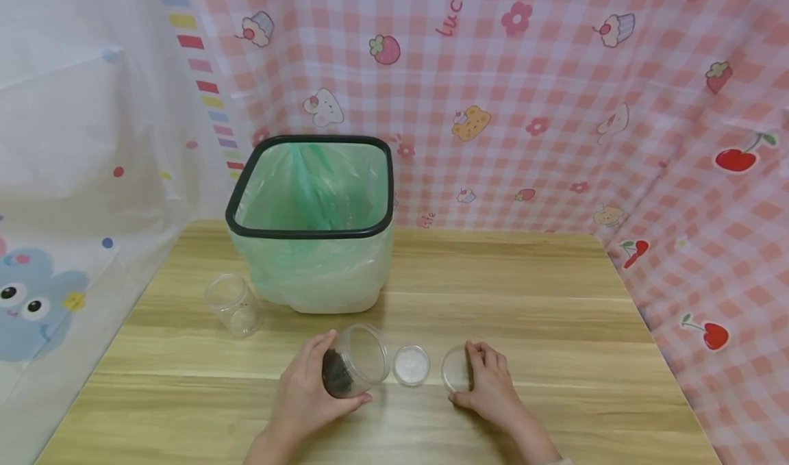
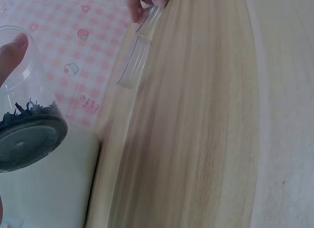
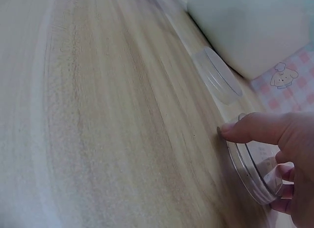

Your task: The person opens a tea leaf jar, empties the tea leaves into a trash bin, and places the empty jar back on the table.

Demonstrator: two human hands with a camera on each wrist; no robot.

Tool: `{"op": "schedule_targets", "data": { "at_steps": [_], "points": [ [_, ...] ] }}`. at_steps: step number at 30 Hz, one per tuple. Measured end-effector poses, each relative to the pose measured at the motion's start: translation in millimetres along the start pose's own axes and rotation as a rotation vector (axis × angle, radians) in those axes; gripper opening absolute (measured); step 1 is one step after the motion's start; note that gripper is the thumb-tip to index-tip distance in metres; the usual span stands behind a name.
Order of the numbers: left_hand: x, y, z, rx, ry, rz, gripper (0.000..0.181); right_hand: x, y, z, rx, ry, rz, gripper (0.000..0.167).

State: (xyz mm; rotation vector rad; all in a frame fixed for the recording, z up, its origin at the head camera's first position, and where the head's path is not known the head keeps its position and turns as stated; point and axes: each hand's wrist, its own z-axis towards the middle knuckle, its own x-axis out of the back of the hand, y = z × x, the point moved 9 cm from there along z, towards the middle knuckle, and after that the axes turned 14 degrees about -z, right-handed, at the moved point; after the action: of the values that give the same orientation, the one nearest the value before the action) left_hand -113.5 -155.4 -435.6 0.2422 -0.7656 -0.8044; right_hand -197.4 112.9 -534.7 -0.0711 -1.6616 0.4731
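Observation:
In the head view my left hand (image 1: 308, 386) grips a clear jar (image 1: 366, 355) tilted with its mouth to the right. Dark, shrivelled bits that look like dried leaves (image 2: 34, 109) lie at the jar's bottom. My right hand (image 1: 492, 386) pinches a clear round lid (image 1: 455, 369) by its rim, thumb at the near side and fingers at the far side. The lid rests on or just over the table; which, I cannot tell. Between the hands a smaller clear round lid (image 1: 411, 366) with a whitish middle lies on the wooden table (image 1: 555, 300).
A bin (image 1: 320, 273) with a black rim and a pale green bag lining stands behind the left hand. To its left is a second clear jar (image 1: 234, 307), upright on the table. A pink checked curtain (image 1: 542, 68) hangs along the back and right.

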Motion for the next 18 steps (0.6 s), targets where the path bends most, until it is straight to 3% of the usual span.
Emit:
{"op": "schedule_targets", "data": {
  "at_steps": [8,18],
  "points": [
    [4.1,-5.0,-1.5,0.036,-0.016,-0.001,0.098,0.1,-2.8,-2.9,0.011,-0.018,-0.005,0.097],
    [5.4,-6.6,-1.8,0.039,-0.018,0.001,0.098,19.3,-17.0,0.7,0.095,-0.015,-0.05,0.106]
  ]
}}
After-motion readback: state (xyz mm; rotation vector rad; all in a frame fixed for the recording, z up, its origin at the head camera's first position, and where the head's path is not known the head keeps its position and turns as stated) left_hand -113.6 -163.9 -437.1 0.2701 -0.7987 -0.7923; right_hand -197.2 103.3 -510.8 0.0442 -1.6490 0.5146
